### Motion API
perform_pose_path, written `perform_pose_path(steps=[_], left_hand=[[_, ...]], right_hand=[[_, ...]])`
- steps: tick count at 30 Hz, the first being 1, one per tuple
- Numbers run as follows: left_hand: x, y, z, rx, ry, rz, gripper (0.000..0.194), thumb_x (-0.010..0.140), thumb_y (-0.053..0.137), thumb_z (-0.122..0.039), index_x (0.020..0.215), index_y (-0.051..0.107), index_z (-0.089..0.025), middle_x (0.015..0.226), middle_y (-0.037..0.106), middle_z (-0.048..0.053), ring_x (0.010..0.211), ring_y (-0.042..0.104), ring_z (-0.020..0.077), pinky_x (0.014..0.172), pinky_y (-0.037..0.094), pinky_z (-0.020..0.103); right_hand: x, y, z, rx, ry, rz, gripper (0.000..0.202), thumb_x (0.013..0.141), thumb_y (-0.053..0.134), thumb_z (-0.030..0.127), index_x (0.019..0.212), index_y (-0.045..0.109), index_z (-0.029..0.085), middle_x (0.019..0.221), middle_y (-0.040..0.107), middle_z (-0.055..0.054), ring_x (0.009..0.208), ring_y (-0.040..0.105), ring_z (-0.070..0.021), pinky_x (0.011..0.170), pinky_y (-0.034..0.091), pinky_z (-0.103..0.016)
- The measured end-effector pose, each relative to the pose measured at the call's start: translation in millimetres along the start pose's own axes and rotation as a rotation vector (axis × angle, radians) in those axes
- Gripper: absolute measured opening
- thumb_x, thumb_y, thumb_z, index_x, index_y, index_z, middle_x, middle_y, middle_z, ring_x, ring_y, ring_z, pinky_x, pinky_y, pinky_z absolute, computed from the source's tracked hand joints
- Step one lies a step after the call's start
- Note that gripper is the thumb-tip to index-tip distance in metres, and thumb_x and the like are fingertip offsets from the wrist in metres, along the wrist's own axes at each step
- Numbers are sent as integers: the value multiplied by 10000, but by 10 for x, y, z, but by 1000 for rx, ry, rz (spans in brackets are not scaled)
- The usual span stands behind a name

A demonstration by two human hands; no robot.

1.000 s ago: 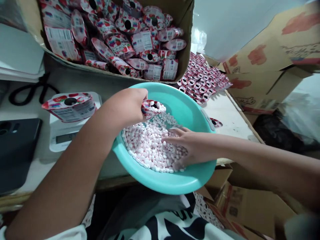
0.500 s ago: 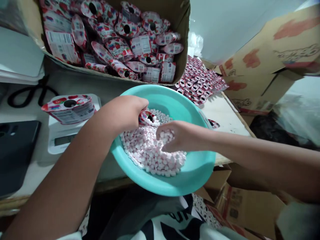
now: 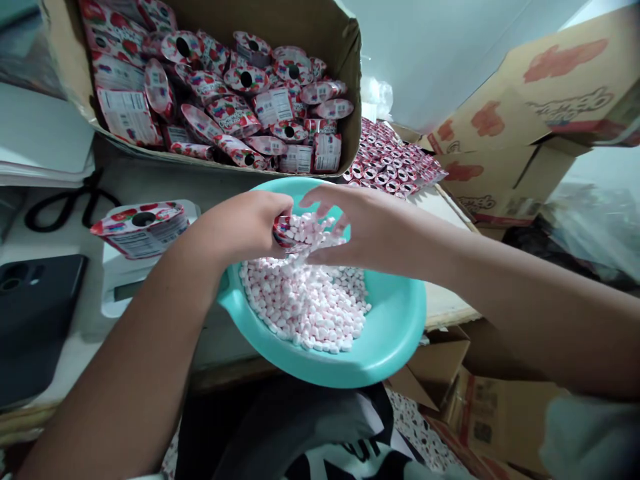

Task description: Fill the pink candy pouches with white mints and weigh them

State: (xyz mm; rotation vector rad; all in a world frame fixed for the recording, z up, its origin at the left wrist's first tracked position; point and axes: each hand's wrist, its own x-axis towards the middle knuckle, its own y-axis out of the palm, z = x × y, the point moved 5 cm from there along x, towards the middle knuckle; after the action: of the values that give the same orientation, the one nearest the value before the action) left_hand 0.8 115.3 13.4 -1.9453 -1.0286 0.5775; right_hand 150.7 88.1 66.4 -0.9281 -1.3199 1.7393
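The left hand (image 3: 250, 227) is closed around a small red and white packet (image 3: 286, 233), holding it with its mouth turned up just above the heap of pink and white candies (image 3: 307, 303). The right hand (image 3: 370, 230) is cupped and tilted at the packet's mouth, fingers loosely spread, with a handful of candies lying in the palm and spilling at the opening. The two hands meet over the far half of the teal bowl (image 3: 395, 333), which holds the heap and sits at the near edge of the table (image 3: 440, 303), partly over the person's lap.

Behind the bowl stands an open cardboard box (image 3: 330, 27) full of the same printed packets. To the right of the bowl, farther back, rows of packets (image 3: 393, 160) lie flat on the table. To the left of the bowl a white scale (image 3: 120, 280) carries one packet (image 3: 140, 227) on its plate. Left of the scale lies a dark phone (image 3: 35, 313), and behind it black scissors (image 3: 65, 203). More cardboard boxes (image 3: 525, 133) are stacked at the right of the bowl.
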Motion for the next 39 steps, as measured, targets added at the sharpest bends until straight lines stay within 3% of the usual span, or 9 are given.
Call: perform_pose_path(steps=[3,7,10,14,21,25,29,34,39], left_hand=[[10,-6,27,30,-48,-34,265,633,726,-305,840,589,-210,742,609,-6,676,532,165,599,307,268],[13,-4,20,54,-76,-66,271,633,735,-299,829,565,-219,726,589,-11,658,520,160,588,284,278],[18,23,19,110,-107,-49,256,638,727,-290,824,563,-221,714,585,-1,643,503,166,587,270,292],[30,45,31,163,-124,-39,244,644,720,-291,825,572,-224,700,577,7,638,492,171,588,261,303],[8,28,-11,146,-47,-4,219,683,692,-303,807,533,-217,764,597,11,674,503,165,574,266,290],[-7,30,-12,168,-56,46,191,687,675,-273,798,532,-212,790,621,23,690,522,173,573,266,294],[2,15,-13,110,-29,37,217,685,688,-299,824,545,-212,817,633,14,725,547,177,591,298,281],[8,9,9,107,-68,27,250,670,710,-313,833,547,-215,778,615,5,695,537,171,587,298,278],[5,8,18,97,-67,15,267,659,714,-314,844,549,-214,770,609,10,683,543,176,591,303,282]], right_hand=[[-108,268,-288,-70,105,118,922,709,715,689,1474,468,235,1350,584,-149,1082,623,-346,847,524,-446],[-298,923,-442,-34,127,561,1230,683,672,787,1624,166,178,1610,258,-257,1398,356,-519,1045,428,-611],[-417,1079,-274,69,9,660,1248,704,717,707,1635,76,179,1640,188,-231,1480,207,-482,1126,355,-596],[-507,1063,-140,241,10,619,978,759,750,539,1573,331,194,1429,503,-185,1226,552,-346,1020,477,-461],[-342,820,-154,346,157,441,312,757,724,335,1036,725,195,831,721,-14,774,654,-205,658,488,-294],[-36,292,-73,280,20,139,351,777,727,377,1092,707,222,955,710,-15,859,646,-202,722,499,-301],[21,153,-152,146,-63,-48,794,709,788,514,1410,531,245,1336,570,-107,1166,580,-298,964,499,-416],[-301,739,-483,13,188,362,1287,647,759,708,1619,124,153,1626,186,-264,1438,291,-495,1081,402,-631],[-535,1051,-299,-49,38,558,824,781,726,414,1478,435,86,1410,483,-287,1294,479,-457,1025,452,-574]])
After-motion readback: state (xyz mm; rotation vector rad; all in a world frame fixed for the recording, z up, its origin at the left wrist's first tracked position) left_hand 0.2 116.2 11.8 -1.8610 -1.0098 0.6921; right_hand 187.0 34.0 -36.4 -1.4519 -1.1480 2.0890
